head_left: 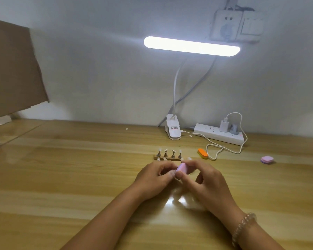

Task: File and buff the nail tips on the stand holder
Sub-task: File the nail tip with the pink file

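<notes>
The small wooden stand holder [167, 157] sits on the glossy wooden table [79, 177] just beyond the hands, its back row of four metal pegs each carrying a pale nail tip [173, 151], with more tips half hidden in front. Nearer the person, the right hand [204, 179] pinches a pale pink rectangular buffer block [181, 167] between thumb and fingertips. The left hand [154, 179] is curled close against it; whether it pinches a tip is too small to tell. The work looks under way, not finished, though no tip's finish can be read. An orange oval file block [202, 153] lies right of the stand and a lilac square buffer [267, 159] farther right, so both the filing and the buffing tools are to hand.
</notes>
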`<act>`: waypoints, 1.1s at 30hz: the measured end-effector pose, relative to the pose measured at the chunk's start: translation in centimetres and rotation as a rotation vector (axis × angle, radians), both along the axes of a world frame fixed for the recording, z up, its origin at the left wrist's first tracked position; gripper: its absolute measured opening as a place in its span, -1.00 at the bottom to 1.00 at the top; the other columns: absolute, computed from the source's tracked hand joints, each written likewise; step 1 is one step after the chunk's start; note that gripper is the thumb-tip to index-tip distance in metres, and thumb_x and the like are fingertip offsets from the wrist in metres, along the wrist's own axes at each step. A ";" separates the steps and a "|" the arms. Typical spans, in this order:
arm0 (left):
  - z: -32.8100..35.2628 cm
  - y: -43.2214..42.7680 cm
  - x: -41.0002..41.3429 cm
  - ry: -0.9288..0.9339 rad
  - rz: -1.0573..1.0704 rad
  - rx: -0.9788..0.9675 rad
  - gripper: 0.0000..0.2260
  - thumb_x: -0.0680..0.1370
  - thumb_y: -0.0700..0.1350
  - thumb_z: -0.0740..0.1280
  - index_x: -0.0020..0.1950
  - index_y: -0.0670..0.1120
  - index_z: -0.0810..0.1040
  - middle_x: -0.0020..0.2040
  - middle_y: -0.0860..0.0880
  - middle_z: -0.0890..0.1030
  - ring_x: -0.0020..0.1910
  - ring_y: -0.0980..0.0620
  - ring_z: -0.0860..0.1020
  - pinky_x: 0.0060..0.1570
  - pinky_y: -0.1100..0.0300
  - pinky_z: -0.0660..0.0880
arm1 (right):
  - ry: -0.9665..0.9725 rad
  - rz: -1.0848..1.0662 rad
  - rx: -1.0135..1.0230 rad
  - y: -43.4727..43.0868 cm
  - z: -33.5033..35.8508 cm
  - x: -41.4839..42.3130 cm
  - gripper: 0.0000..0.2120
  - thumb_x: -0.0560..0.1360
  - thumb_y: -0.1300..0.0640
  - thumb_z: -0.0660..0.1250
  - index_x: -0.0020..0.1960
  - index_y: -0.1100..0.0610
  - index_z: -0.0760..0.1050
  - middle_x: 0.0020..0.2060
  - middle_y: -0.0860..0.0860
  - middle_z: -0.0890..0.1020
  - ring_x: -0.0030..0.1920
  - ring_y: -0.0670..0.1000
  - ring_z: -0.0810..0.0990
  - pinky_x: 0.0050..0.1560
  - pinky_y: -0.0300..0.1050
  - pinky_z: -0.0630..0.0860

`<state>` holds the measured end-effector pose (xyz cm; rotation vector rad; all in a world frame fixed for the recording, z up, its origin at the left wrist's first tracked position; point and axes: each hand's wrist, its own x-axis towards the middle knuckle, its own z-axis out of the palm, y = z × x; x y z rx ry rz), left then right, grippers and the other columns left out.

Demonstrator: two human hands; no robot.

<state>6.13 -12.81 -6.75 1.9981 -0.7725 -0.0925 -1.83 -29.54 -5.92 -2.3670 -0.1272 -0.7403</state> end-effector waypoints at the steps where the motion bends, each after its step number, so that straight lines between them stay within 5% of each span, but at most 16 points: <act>1: 0.0 0.0 -0.1 0.001 -0.002 -0.004 -0.81 0.50 0.08 0.27 0.00 0.18 0.66 -0.08 0.18 0.70 0.01 0.10 0.65 0.11 -0.12 0.56 | 0.006 -0.039 0.014 -0.3 0.0 0.1 -0.70 0.43 -0.18 0.39 0.11 -0.09 0.58 -0.13 -0.24 0.59 -0.30 -0.22 0.51 -0.26 -0.28 0.42; 6: -0.1 0.0 -0.1 0.042 -0.002 -0.047 -0.83 0.44 0.11 0.33 -0.06 0.19 0.69 -0.08 0.11 0.71 -0.01 0.03 0.67 -0.01 -0.12 0.62 | 0.007 0.001 -0.051 0.1 0.0 -0.3 -0.66 0.39 -0.32 0.30 -0.02 -0.11 0.55 -0.18 -0.21 0.57 -0.35 -0.11 0.50 -0.30 -0.14 0.48; 11: -0.2 0.0 -0.1 0.022 -0.014 -0.028 -0.89 0.46 0.10 0.37 -0.08 0.21 0.68 -0.16 0.19 0.67 -0.25 0.23 0.53 -0.16 0.08 0.50 | 0.006 -0.077 -0.055 -0.4 -0.1 0.1 -0.72 0.41 -0.25 0.37 -0.03 -0.09 0.55 -0.20 -0.21 0.56 -0.28 -0.20 0.50 -0.27 -0.19 0.44; 15: -0.1 -0.1 -0.1 0.025 -0.003 -0.027 -0.90 0.43 0.11 0.34 -0.14 0.27 0.66 -0.16 0.13 0.68 -0.19 0.08 0.59 -0.16 0.05 0.53 | 0.018 -0.037 -0.020 -0.1 0.0 0.1 -0.71 0.37 -0.27 0.37 -0.08 -0.09 0.54 -0.23 -0.21 0.56 -0.27 -0.17 0.51 -0.28 -0.15 0.47; 19: -0.2 0.1 0.0 0.010 -0.019 -0.020 -0.89 0.44 0.12 0.34 -0.12 0.26 0.67 -0.23 0.22 0.64 -0.27 0.18 0.51 -0.16 0.06 0.47 | 0.014 -0.058 -0.022 -0.5 -0.2 0.1 -0.71 0.38 -0.29 0.35 -0.08 -0.10 0.54 -0.21 -0.20 0.58 -0.25 -0.15 0.53 -0.25 -0.11 0.51; 23: -0.1 0.0 0.0 -0.002 -0.017 -0.021 -0.86 0.48 0.09 0.32 -0.07 0.20 0.68 -0.13 0.19 0.69 -0.11 0.15 0.60 0.05 -0.07 0.56 | 0.024 -0.035 0.045 -0.4 0.0 0.2 -0.71 0.37 -0.28 0.36 -0.08 -0.09 0.57 -0.22 -0.21 0.60 -0.26 -0.14 0.54 -0.24 -0.11 0.50; 33: -0.3 -0.1 0.2 -0.004 0.001 -0.024 -0.85 0.52 0.09 0.23 -0.11 0.25 0.59 -0.21 0.22 0.63 -0.17 0.15 0.57 -0.09 -0.08 0.56 | -0.018 -0.049 -0.046 0.1 0.1 -0.1 -0.70 0.40 -0.20 0.40 0.08 -0.12 0.53 -0.13 -0.27 0.57 -0.22 -0.35 0.49 -0.31 -0.41 0.27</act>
